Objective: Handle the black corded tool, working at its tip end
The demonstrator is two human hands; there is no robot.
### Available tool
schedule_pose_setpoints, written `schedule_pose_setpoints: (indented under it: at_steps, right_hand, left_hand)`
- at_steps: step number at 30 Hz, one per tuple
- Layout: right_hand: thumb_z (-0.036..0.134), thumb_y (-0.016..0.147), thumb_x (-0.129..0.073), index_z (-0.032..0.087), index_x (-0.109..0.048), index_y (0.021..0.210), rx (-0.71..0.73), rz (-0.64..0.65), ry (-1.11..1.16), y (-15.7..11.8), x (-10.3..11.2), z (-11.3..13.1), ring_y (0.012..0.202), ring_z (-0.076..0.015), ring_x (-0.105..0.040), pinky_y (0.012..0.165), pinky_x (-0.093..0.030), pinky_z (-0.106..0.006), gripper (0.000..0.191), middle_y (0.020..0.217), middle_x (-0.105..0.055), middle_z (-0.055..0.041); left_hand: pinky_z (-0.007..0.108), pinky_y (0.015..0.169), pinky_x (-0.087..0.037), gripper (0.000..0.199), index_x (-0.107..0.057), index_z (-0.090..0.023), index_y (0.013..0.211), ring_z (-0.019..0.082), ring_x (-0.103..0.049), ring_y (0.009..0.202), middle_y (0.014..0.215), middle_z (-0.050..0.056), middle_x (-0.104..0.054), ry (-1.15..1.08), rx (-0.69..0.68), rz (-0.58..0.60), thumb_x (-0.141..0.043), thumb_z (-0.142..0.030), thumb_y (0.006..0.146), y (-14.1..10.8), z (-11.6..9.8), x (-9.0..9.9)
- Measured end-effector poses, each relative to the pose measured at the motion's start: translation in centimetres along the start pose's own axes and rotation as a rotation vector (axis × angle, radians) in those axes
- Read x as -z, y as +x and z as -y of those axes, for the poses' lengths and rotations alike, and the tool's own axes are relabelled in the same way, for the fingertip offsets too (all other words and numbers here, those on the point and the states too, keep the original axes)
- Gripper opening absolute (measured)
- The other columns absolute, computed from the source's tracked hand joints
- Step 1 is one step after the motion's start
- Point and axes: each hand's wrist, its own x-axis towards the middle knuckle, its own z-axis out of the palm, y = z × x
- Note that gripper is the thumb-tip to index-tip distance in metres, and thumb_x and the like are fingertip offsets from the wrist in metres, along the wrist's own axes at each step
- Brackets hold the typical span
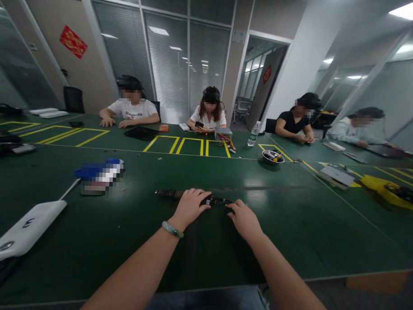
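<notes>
A long black electric screwdriver (167, 194) lies sideways on the green table, its narrow tip to the left. My left hand (190, 206), with a jade bangle at the wrist, is closed over its body from above. From the tool's right end comes a short black cord (221, 200). The fingers of my right hand (243, 218) are bent around this cord beside the tool's end, thumb and forefinger close together. My palms hide part of the tool's body and the rest of the cord.
A white power strip (29, 228) lies at the left, near a blue and white packet (100, 174). Ahead stand a metal bowl (273, 158) of small parts and a water bottle (253, 135). Several people sit across the table. A yellow bag (386, 190) lies at the right.
</notes>
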Motion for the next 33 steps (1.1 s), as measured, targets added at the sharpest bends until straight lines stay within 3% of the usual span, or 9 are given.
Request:
schedule_pose_setpoints:
  at_steps: [4, 7, 12, 17, 25, 30, 33]
  right_hand:
    - [0.016, 0.087, -0.055, 0.019, -0.057, 0.106, -0.223, -0.022, -0.052, 1.0, -1.2, 1.9, 0.09, -0.0274, -0.06, 0.077, -0.045, -0.037, 0.019, 0.102, -0.061, -0.0128]
    - [0.014, 0.088, -0.052, 0.018, -0.056, 0.099, -0.271, -0.009, -0.037, 1.2, -1.8, 2.7, 0.089, -0.029, -0.06, 0.074, -0.044, -0.038, 0.013, 0.098, -0.062, -0.0148]
    - [0.018, 0.09, -0.048, 0.024, -0.058, 0.093, -0.159, -0.115, 0.06, 2.2, -2.2, 2.8, 0.087, -0.0251, -0.059, 0.078, -0.044, -0.037, 0.011, 0.095, -0.062, -0.0078]
    - [0.023, 0.095, -0.043, 0.026, -0.06, 0.1, 0.004, -0.252, 0.148, 4.3, -1.7, 2.6, 0.098, -0.0236, -0.057, 0.087, -0.043, -0.037, 0.018, 0.106, -0.061, -0.0064]
    - [0.024, 0.09, -0.058, 0.023, -0.061, 0.098, 0.066, -0.061, 0.087, 3.9, -2.4, 1.7, 0.09, -0.0199, -0.058, 0.082, -0.042, -0.032, 0.008, 0.097, -0.063, -0.0025]
    - [0.043, 0.083, -0.069, 0.021, -0.063, 0.089, 0.037, -0.069, -0.089, 2.4, -0.9, 1.3, 0.095, -0.0243, -0.055, 0.085, -0.037, -0.037, 0.023, 0.094, -0.064, -0.0051]
    - [0.043, 0.082, -0.071, 0.021, -0.065, 0.083, 0.037, -0.03, -0.154, 2.3, -0.1, 1.2, 0.095, -0.0252, -0.054, 0.086, -0.033, -0.038, 0.023, 0.091, -0.065, -0.0049]
  left_hand:
    - [0.041, 0.098, -0.035, 0.045, -0.053, -0.032, 0.132, 0.026, -0.049, 0.112, 0.125, 0.004, -0.058, 0.015, 0.0, 0.019, -0.054, -0.051, 0.091, -0.7, -0.4, 0.5]
    - [0.041, 0.095, -0.037, 0.044, -0.055, -0.032, 0.131, 0.027, -0.05, 0.111, 0.123, 0.004, -0.059, 0.025, 0.02, 0.021, -0.055, -0.051, 0.091, -0.9, -0.4, 0.9]
    - [0.041, 0.09, -0.038, 0.041, -0.058, -0.031, 0.124, 0.027, -0.054, 0.105, 0.115, 0.005, -0.063, 0.042, 0.08, 0.018, -0.059, -0.05, 0.088, -0.9, 0.0, 1.4]
    - [0.044, 0.092, -0.038, 0.036, -0.06, -0.026, 0.117, 0.029, -0.054, 0.107, 0.114, 0.006, -0.063, 0.053, 0.119, 0.0, -0.059, -0.046, 0.087, -1.0, -0.1, 1.3]
    - [0.043, 0.107, -0.033, 0.043, -0.056, -0.02, 0.128, 0.027, -0.052, 0.118, 0.126, 0.009, -0.06, -0.004, 0.019, -0.101, -0.053, -0.028, 0.086, -0.9, -1.4, 0.6]
    - [0.044, 0.11, -0.031, 0.039, -0.057, -0.02, 0.125, 0.025, -0.054, 0.115, 0.121, 0.008, -0.063, -0.006, 0.005, -0.135, -0.053, -0.026, 0.087, -0.5, -1.4, 0.0]
    - [0.044, 0.107, -0.035, 0.035, -0.059, -0.02, 0.121, 0.025, -0.056, 0.111, 0.117, 0.007, -0.064, 0.004, 0.023, -0.164, -0.055, -0.025, 0.086, -0.4, -1.5, -0.4]
